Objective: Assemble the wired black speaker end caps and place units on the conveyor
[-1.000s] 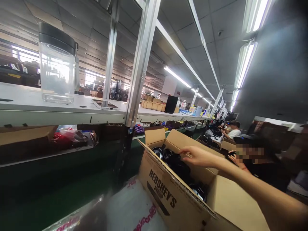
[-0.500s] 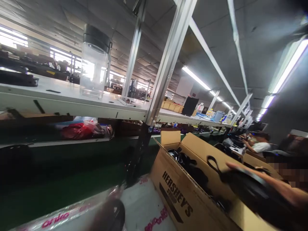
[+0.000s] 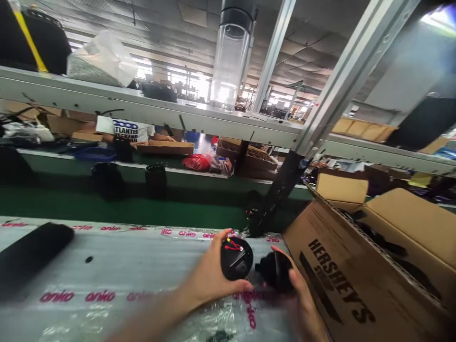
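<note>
My left hand [image 3: 213, 275] grips a round black disc [image 3: 236, 258] with thin red wires on its face. My right hand [image 3: 302, 304] holds a black domed piece [image 3: 275, 271] with a short stub pointing at the disc. The two black parts sit very close together, and I cannot tell whether they touch. Both hands are low over a clear plastic sheet printed with pink "anko" lettering [image 3: 142, 295]. To the right of my right hand stands an open cardboard box marked Hershey's Syrup [image 3: 338, 270], its contents mostly hidden by the flap and wall.
A black cylinder [image 3: 30, 251] lies on the sheet at left. Beyond, a green conveyor [image 3: 135, 209] carries black cups [image 3: 156, 180]. An aluminium post [image 3: 281, 204] rises to a white shelf [image 3: 142, 107] bearing a clear lidded jar [image 3: 230, 61]. A co-worker in a white T-shirt [image 3: 124, 129] sits beyond.
My right hand has come out of the box, and a black item was lifted out. Both hands now hold black parts above the plastic sheet, and the view has swung left and down.
</note>
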The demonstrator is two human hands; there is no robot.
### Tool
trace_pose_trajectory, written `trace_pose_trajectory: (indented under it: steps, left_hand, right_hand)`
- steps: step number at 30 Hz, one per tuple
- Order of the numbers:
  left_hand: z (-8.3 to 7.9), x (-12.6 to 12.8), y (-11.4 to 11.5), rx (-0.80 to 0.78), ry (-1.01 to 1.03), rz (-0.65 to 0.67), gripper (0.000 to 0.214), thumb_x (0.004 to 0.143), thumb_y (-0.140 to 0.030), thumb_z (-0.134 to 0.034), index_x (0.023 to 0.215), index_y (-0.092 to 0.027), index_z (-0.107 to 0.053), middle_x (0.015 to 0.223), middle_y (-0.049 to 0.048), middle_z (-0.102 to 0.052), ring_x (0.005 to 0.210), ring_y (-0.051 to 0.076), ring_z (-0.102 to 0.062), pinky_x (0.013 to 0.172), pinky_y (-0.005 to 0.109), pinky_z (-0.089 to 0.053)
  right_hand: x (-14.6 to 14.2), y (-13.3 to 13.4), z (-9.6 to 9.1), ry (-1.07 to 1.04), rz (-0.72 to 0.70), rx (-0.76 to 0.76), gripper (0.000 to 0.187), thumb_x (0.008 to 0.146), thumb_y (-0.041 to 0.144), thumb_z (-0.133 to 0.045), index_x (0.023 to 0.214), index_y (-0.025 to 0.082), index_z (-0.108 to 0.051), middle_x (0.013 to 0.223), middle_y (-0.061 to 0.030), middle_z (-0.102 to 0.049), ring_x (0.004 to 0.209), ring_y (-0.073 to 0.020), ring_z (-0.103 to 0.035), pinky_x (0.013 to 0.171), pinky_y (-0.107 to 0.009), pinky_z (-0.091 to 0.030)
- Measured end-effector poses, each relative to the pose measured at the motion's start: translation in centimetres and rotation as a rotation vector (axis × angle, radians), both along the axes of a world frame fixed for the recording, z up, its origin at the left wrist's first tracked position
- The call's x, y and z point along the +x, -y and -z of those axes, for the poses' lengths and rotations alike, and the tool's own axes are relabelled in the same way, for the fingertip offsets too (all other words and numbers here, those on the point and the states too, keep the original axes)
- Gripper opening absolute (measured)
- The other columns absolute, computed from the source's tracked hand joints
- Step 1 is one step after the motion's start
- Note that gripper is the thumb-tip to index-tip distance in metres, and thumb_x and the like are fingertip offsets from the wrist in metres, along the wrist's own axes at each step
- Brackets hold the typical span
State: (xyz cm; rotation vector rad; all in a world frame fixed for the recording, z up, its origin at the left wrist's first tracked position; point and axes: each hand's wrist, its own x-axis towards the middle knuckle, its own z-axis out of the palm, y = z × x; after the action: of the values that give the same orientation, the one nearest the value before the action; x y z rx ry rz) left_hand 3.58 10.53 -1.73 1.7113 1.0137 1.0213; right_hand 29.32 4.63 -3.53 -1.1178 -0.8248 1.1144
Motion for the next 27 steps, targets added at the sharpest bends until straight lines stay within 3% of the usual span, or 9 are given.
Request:
trace_pose_trajectory:
  steps: [5,10,11,13,16,17,19,22,27]
  left_hand:
    - [-1.1,0.3,-0.5,-0.006,0.058,0.002,0.098,0.062,-0.020,-0.091,0.147,-0.025,-0.043,0.141,0.0123,-0.067,0.129,0.033,-0.068,0.118,0.050,-0.051]
    - [-2.3,-3.6,-0.6,-0.103,0.154,0.345,0.108,0.072,-0.036,-0.093,0.155,-0.027,-0.026,0.142,0.0137,-0.067,0.125,0.030,-0.072,0.111,0.048,-0.055]
    - [-2.6,-3.9,-0.3,-0.085,0.143,0.320,0.107,0.073,-0.042,-0.094,0.155,-0.027,-0.027,0.145,0.0150,-0.065,0.130,0.031,-0.070,0.111,0.048,-0.055]
    - [-2.9,-3.8,0.8,0.048,0.091,0.070,0.085,0.079,-0.044,-0.092,0.145,-0.027,-0.040,0.145,0.0139,-0.063,0.134,0.031,-0.065,0.111,0.047,-0.053]
    - [-3.4,-2.6,2.6,0.368,-0.063,-0.343,0.019,0.098,-0.030,-0.074,0.102,-0.025,-0.055,0.108,0.0049,-0.068,0.109,0.025,-0.067,0.096,0.040,-0.051]
    - [-3.7,-2.1,3.0,0.457,-0.149,-0.393,0.018,0.100,-0.025,-0.070,0.091,-0.024,-0.054,0.097,0.0027,-0.066,0.100,0.023,-0.065,0.092,0.040,-0.048]
    - [-4.5,-1.4,3.2,0.551,-0.346,-0.381,0.022,0.099,-0.022,-0.073,0.084,-0.023,-0.056,0.090,0.0014,-0.066,0.093,0.024,-0.063,0.093,0.043,-0.042]
    - [-5.4,-0.5,2.8,0.539,-0.509,-0.355,0.016,0.094,-0.025,-0.080,0.097,-0.023,-0.065,0.100,0.0027,-0.072,0.098,0.028,-0.065,0.103,0.050,-0.035]
    - [-5.4,0.7,2.2,0.565,-0.379,-0.244,0.009,0.103,-0.013,-0.064,0.106,-0.022,-0.065,0.100,0.0026,-0.077,0.096,0.024,-0.069,0.097,0.044,-0.042]
  right_hand:
    - [-4.9,-3.6,-1.2,-0.094,-0.083,-0.057,0.072,0.089,0.077,-0.070,0.145,0.031,-0.066,0.112,-0.0063,-0.077,0.080,-0.0225,-0.067,0.055,-0.028,-0.052]
    - [-6.3,-2.8,-0.4,-0.226,-0.233,-0.034,0.068,0.094,0.080,-0.061,0.141,0.031,-0.069,0.096,-0.0029,-0.076,0.058,-0.0144,-0.056,0.044,-0.021,-0.040]
    - [-6.3,-2.7,0.0,-0.289,-0.267,-0.056,0.066,0.094,0.080,-0.061,0.136,0.030,-0.072,0.093,-0.0028,-0.076,0.054,-0.0133,-0.054,0.042,-0.020,-0.036]
    - [-6.0,-2.8,0.4,-0.403,-0.299,-0.117,0.064,0.094,0.081,-0.060,0.125,0.029,-0.076,0.091,-0.0043,-0.078,0.052,-0.0139,-0.054,0.039,-0.018,-0.032]
    - [-4.9,-3.1,0.1,-0.503,-0.320,-0.154,0.057,0.095,0.076,-0.061,0.116,0.027,-0.080,0.098,-0.0093,-0.082,0.065,-0.0201,-0.064,0.043,-0.023,-0.042]
    - [-4.5,-3.1,-0.2,-0.537,-0.347,-0.135,0.054,0.093,0.072,-0.065,0.115,0.026,-0.081,0.101,-0.0105,-0.082,0.070,-0.0220,-0.066,0.048,-0.026,-0.048]
    - [-4.0,-2.8,-0.7,-0.572,-0.417,-0.075,0.046,0.087,0.060,-0.076,0.117,0.026,-0.082,0.109,-0.0113,-0.082,0.079,-0.0238,-0.067,0.058,-0.032,-0.055]
    - [-4.2,-1.9,-1.1,-0.523,-0.439,-0.020,0.048,0.084,0.047,-0.081,0.128,0.029,-0.080,0.118,-0.0097,-0.080,0.076,-0.0207,-0.064,0.059,-0.031,-0.056]
    - [-5.8,-0.5,-0.8,-0.381,-0.356,0.015,0.076,0.076,0.057,-0.090,0.145,0.031,-0.070,0.130,-0.0108,-0.076,0.090,-0.0260,-0.070,0.067,-0.034,-0.058]
